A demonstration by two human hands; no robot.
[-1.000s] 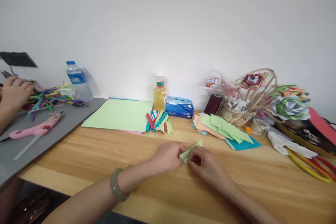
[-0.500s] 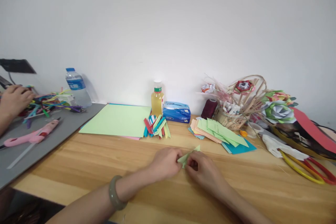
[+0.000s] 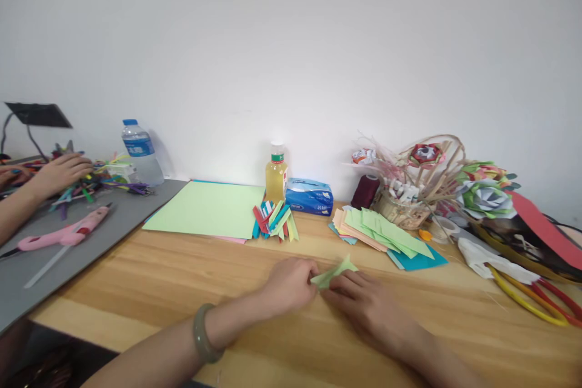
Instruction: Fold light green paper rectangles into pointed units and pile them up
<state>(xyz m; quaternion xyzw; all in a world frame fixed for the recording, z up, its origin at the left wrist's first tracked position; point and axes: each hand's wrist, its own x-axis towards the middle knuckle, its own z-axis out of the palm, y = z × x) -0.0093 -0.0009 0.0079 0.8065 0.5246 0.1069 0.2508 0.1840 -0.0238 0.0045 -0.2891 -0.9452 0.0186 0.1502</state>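
Over the wooden table (image 3: 254, 339), from my remote seat I see a small folded piece of green paper (image 3: 333, 275) raised between both hands. The left hand (image 3: 291, 284), bracelet (image 3: 205, 334) on its wrist, pinches the paper's left end. Bent fingers of the right hand (image 3: 364, 300) lie against its lower right side; I cannot tell whether they grip it or only press.

Beyond the hands, to the right, I have a fanned pile of paper pieces (image 3: 391, 231), green ones on top. Straight back, a bundle of paper strips (image 3: 274, 219) sits in front of a juice bottle (image 3: 275, 179), with a blue tissue box (image 3: 310, 196) beside it. Far left, a co-worker's hand (image 3: 63, 173) rests over colorful strands, behind a pink glue gun (image 3: 68, 235).
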